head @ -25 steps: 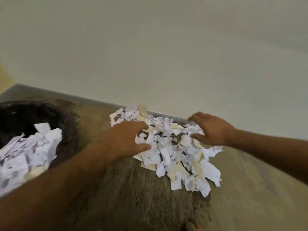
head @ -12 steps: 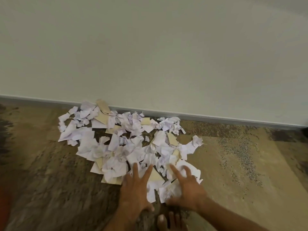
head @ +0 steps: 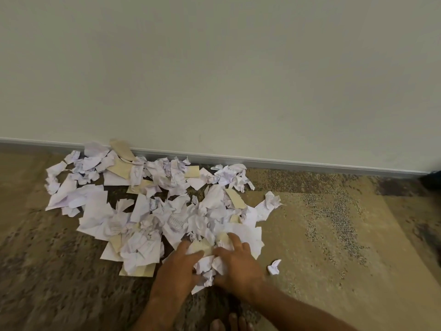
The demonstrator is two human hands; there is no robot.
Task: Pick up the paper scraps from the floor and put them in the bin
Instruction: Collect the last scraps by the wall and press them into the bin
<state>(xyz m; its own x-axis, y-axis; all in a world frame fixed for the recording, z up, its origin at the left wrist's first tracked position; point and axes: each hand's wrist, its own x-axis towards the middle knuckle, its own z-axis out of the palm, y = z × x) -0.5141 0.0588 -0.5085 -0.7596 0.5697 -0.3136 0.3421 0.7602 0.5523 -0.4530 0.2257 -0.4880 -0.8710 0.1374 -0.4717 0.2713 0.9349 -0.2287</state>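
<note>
Paper scraps (head: 152, 206) lie in a loose pile on the carpet (head: 334, 235), up against the skirting board (head: 310, 164) at the foot of the wall (head: 214, 68). Pile's long axis runs 9 to 3 o'clock, parallel to the skirting; widest at the 9 o'clock end, tapering toward 3. Mix of white crumpled pieces and some tan ones.

Both hands are at the pile's 6 o'clock edge. Left hand (head: 176, 271) and right hand (head: 236, 266) face each other, fingers curled inward, squeezing a small wad of scraps between them. Both are gripping paper; fingertips partly buried in it.

One stray scrap (head: 274, 266) sits alone on the carpet at 3 o'clock from the right hand, clear of the pile.

Toes (head: 230, 324) visible at the bottom edge, 6 o'clock from the hands. Bin not in view.
</note>
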